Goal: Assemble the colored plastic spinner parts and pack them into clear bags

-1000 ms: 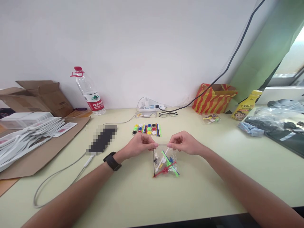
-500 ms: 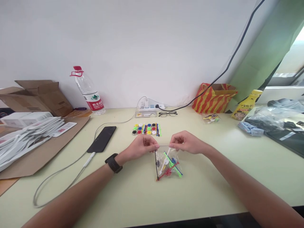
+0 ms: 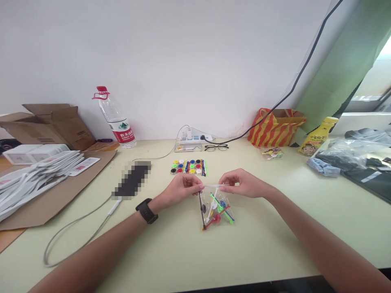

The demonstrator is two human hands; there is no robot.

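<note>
A clear plastic bag point(image 3: 210, 221) hangs over the table between my hands, its top edge stretched roughly level. Inside it are several small coloured plastic pieces: black, white, green, blue and red sticks and round discs. My left hand point(image 3: 184, 188) pinches the bag's top left corner, fingers closed. On the other side, my right hand point(image 3: 244, 184) is closed on the top edge near the right corner. Just beyond the hands lies a neat set of coloured discs and sticks point(image 3: 189, 167).
At left are a dark pixelated phone-shaped object point(image 3: 132, 180) on a cable, a water bottle point(image 3: 122, 132) and cardboard point(image 3: 55, 195) bearing white cards. A power strip point(image 3: 195, 139) and glasses point(image 3: 216, 147) lie behind. At right stand a striped bag point(image 3: 271, 130) and a yellow bottle point(image 3: 317, 136).
The bag's top edge has become tauter and straighter between my hands. The white stick inside sits a little lower relative to my right fingers. Both hands have barely moved.
</note>
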